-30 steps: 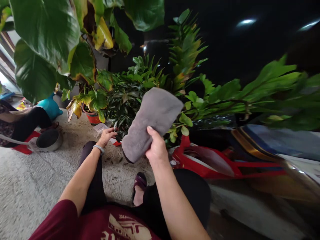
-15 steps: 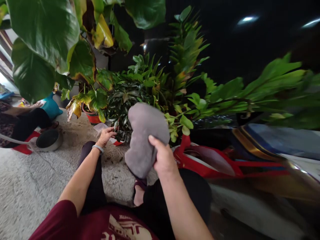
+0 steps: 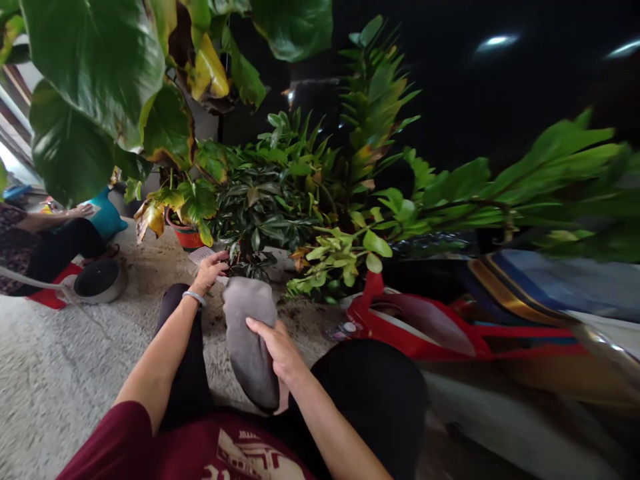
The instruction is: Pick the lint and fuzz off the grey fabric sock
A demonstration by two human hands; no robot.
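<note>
My right hand (image 3: 277, 350) grips a soft, flat grey piece that looks like a folded cloth (image 3: 250, 333), thumb on top. It is held low over the floor, just in front of a small dark-leaved plant (image 3: 255, 233), and covers that plant's base. My left hand (image 3: 210, 272), with a pale bangle at the wrist, reaches to the left side of the same plant's base. Its fingers are bent together there, and what they hold is hidden. A pale card-like piece (image 3: 200, 255) shows just behind the left hand.
Large leaves (image 3: 95, 67) hang at the upper left. A red pot (image 3: 186, 235) stands beyond my left hand. To the right lies a red bag (image 3: 415, 320). Another person (image 3: 55, 233) sits at the far left by a grey basin (image 3: 100, 280). Branches (image 3: 545, 167) spread on the right.
My right hand has brought the grey cloth down and to the left, away from in front of the leaves, and turned it. My left hand stays at the plant's base.
</note>
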